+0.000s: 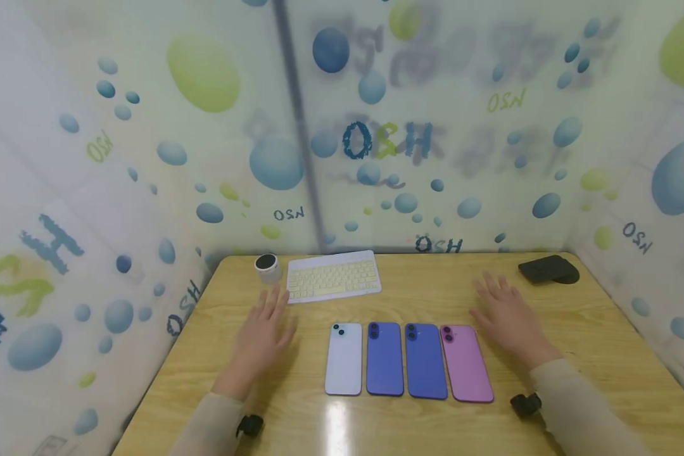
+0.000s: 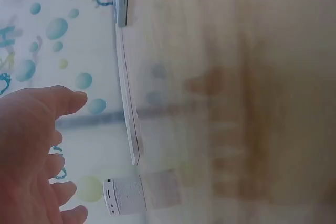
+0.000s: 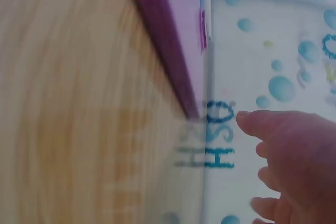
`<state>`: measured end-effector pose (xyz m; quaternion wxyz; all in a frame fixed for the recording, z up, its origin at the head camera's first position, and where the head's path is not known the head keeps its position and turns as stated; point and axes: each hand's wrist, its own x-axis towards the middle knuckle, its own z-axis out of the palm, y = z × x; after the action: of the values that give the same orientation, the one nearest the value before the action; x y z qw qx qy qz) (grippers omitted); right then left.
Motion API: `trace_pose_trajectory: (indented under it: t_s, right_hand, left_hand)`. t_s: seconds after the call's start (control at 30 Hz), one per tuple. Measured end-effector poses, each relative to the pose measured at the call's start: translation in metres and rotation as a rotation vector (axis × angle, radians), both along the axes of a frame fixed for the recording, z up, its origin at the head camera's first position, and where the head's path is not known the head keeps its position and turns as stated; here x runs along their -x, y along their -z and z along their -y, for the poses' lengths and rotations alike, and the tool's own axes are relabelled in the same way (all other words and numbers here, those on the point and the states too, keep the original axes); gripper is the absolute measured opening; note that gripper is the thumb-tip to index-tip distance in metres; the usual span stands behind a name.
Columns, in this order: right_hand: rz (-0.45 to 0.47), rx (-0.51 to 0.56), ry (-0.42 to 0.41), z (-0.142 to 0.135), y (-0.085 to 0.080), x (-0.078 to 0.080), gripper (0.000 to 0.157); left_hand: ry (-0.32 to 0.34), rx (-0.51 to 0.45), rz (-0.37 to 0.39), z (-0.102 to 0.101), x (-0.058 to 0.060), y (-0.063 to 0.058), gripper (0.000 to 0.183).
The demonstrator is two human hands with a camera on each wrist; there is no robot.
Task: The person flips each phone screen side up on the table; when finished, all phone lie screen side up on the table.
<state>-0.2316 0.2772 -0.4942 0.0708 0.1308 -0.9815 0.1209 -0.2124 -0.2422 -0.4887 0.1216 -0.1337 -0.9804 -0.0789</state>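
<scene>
Several phones lie back up in a row on the wooden table: a white phone (image 1: 344, 361), a blue phone (image 1: 384, 361), a second blue phone (image 1: 426, 362) and, at the right end, a pink phone (image 1: 468, 366). To the left of the row is my left hand (image 1: 262, 335), fingers spread and holding nothing, its fingertips overlapping the keyboard's near left corner in the head view. My right hand (image 1: 510, 316) has its fingers extended, empty, just right of the pink phone. In the right wrist view the pink phone's edge (image 3: 168, 51) shows beside the thumb.
At the back left a white keyboard (image 1: 334, 278) lies beside a small white cylinder with a dark top (image 1: 268, 268). Flat black items (image 1: 544, 270) lie at the back right. Patterned walls (image 1: 387, 209) enclose the table (image 1: 296, 418) at the back and both sides.
</scene>
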Motion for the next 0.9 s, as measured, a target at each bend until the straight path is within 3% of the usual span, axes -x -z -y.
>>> trace_pose_trajectory:
  t_s: [0.17,0.43,0.67,0.9]
  right_hand:
    - [-0.006,0.046,-0.061,0.028,-0.002,-0.002,0.060]
    - [-0.101,0.075,-0.238,0.074,-0.003,0.004,0.050]
    - [-0.042,0.098,-0.306,0.106,0.001,0.007,0.044]
    - [0.033,0.121,-0.371,0.135,0.005,0.008,0.043]
  left_hand:
    - [0.057,-0.077,-0.023,-0.006,-0.010,0.000,0.072]
    - [0.207,-0.178,-0.029,-0.011,-0.021,-0.003,0.057]
    - [0.260,-0.211,0.139,-0.015,-0.028,-0.005,0.053]
    - [0.313,-0.292,0.245,-0.016,-0.033,0.006,0.049]
